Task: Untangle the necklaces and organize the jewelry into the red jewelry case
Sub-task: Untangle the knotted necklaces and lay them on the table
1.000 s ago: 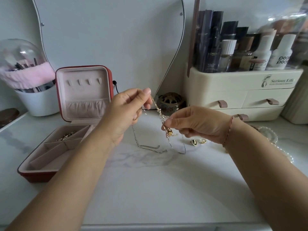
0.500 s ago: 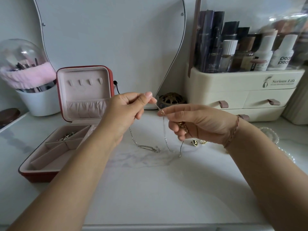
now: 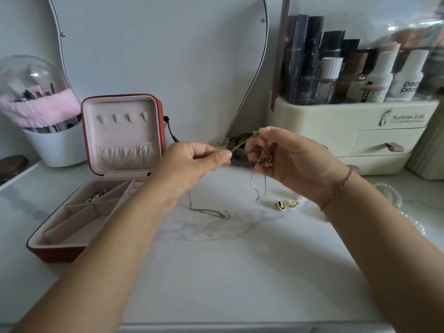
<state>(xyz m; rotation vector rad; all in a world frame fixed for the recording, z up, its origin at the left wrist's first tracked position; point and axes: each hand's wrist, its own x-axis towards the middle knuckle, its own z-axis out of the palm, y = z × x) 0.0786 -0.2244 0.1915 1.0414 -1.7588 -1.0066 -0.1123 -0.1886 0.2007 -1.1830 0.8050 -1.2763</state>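
The task seems to be somewhere in its early-to-middle stage. At the left, the red jewelry case (image 3: 55, 254) stands open on the marbled tabletop (image 3: 216, 272) with its lid upright. Its lining is a soft pale pink, with small tabs and a gathered pocket in the lid and slanted dividers in the tray. Only one rear compartment holds anything, a glinting metal piece (image 3: 96, 195) too small to identify; the other compartments show bare lining. The left hand (image 3: 189, 164) pinches a thin gold chain (image 3: 240, 146) between thumb and forefinger, above the table. That chain runs taut and blurred across to the right hand (image 3: 295, 159), whose fingers are curled round a bunched clump of gold links. A fine silver chain (image 3: 206, 210) hangs below the hands: one part trails loosely on the marble and another strand dangles from the right hand, so the necklaces appear not yet separated. Just right of it, two small oval gold-rimmed earrings (image 3: 280, 205), one dark-faced, lie on the table, not yet stored. Farther right sits a clear glass dish (image 3: 389, 195) with a beaded rim.
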